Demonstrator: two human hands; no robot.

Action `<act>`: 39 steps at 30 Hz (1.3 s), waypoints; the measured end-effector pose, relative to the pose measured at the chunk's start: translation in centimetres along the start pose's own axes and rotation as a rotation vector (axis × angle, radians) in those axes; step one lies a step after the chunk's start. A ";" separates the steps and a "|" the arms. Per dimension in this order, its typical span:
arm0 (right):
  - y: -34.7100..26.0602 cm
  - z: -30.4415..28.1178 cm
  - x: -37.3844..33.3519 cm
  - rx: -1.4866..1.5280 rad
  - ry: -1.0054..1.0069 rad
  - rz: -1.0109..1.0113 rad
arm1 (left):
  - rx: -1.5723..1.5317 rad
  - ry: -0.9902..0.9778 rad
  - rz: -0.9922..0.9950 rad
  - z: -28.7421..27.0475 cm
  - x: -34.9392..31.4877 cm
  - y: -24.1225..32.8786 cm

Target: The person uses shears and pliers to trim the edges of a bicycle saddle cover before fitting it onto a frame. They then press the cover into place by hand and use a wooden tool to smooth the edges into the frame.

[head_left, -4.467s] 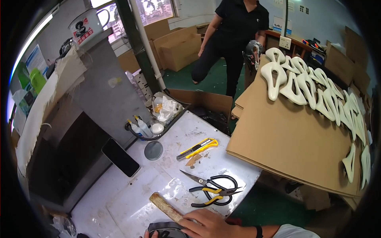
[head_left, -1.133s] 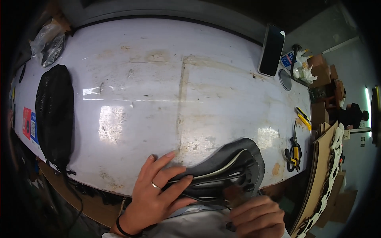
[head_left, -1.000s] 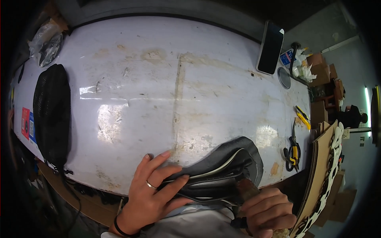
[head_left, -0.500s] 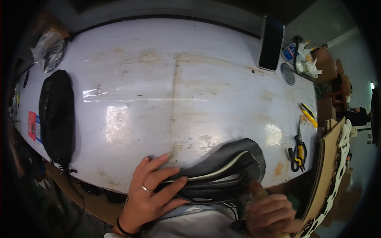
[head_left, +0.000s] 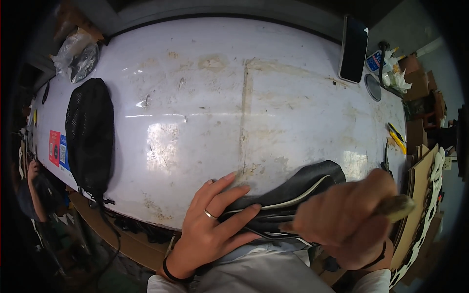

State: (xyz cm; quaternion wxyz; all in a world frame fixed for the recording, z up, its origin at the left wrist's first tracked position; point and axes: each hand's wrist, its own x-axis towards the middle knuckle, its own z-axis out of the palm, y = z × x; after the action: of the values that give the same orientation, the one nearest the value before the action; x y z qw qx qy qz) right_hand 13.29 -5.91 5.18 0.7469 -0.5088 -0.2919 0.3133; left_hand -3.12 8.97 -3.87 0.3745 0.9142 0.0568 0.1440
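Note:
A black, leather-like, saddle-shaped piece with cream piping (head_left: 330, 171) lies at the table's near edge, close against my body. My left hand (head_left: 215, 224), with a ring and a black wristband, is closed on its left end, fingers over the top. Over the right part, my right hand (head_left: 344, 219) makes a fist round a tool with a rounded tan handle (head_left: 401, 208). Only the handle's end shows clearly; the fist is blurred and hides the rest. Whether the tool touches the black piece I cannot tell.
On the white table (head_left: 205, 97), a black mesh pouch (head_left: 90, 136) lies left. A phone (head_left: 353, 49) and a grey disc (head_left: 373, 88) are far right, above a yellow-handled cutter (head_left: 397, 139). Cardboard sheets (head_left: 417, 190) stand right. Another person's arm (head_left: 35, 188) shows far left.
My right hand has risen from the lower edge to above the black piece, carrying the tool. My left hand keeps its hold. The whole view has shifted, so the table appears further right.

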 end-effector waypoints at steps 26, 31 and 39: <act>2.8 1.6 2.9 -0.069 -0.075 0.268 | -0.029 -0.036 -0.006 -0.5 0.2 -0.4; 2.8 2.2 3.5 0.142 -0.093 0.269 | -0.061 -0.031 -0.035 -0.2 0.0 -0.6; 1.4 -1.6 1.4 -0.124 -0.152 0.307 | 0.036 -0.021 0.045 -0.2 0.3 -0.4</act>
State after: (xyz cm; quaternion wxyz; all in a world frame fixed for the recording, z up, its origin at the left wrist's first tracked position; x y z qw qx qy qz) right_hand 15.13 -5.34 3.54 0.6333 -0.5672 -0.2853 0.4425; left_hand -2.90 9.45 -3.95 0.3551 0.9233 0.0348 0.1420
